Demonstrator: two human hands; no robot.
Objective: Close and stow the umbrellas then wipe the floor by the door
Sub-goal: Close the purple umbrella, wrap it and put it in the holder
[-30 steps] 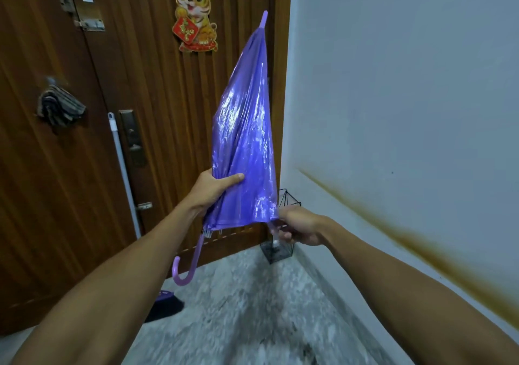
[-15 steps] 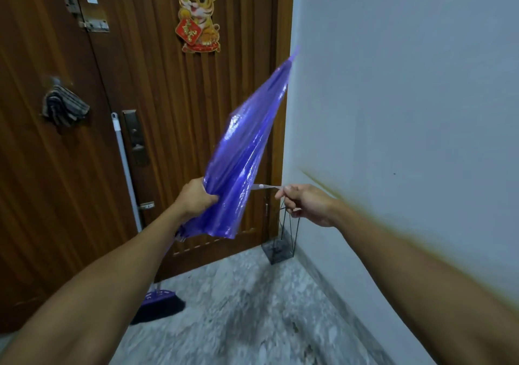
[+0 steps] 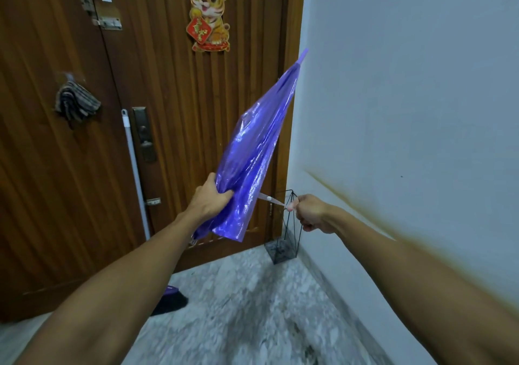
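purple umbrella (image 3: 252, 151) held folded and tilted, tip (image 3: 304, 55) up toward the corner where door (image 3: 174, 112) meets wall (image 3: 407, 84), hem low near the left wrist. left hand (image 3: 211, 199) clenched around the gathered canopy near its lower end, fingers (image 3: 224, 195) curled into the plastic: likely to keep the loose folds bunched against the shaft so they cannot spring open. right hand (image 3: 311, 213) out to the side, pinching the end of the pale closing strap (image 3: 271, 199), pulled taut away from the canopy, snap showing as a small white dot along it. judged as the tie-off step: strap drawn straight so it can be wound round the folds and fastened. tilt probably there to bring the strap's root within reach of the right hand.

black wire stand (image 3: 285, 241) on the floor (image 3: 252, 308) in the corner just below the right hand, open-topped, presumably the stowing place and well placed for a short drop once the strap is done. white broom handle (image 3: 134, 173) leaning against the door, its dark bristle head (image 3: 172, 301) on the floor behind the left forearm. striped cloth (image 3: 75, 103) hanging on a door hook, perhaps meant for the wiping. tiger decoration (image 3: 209, 13) stuck higher up. dark smudges on the marble floor nearer the camera; wiping not yet begun. no other umbrella in view.
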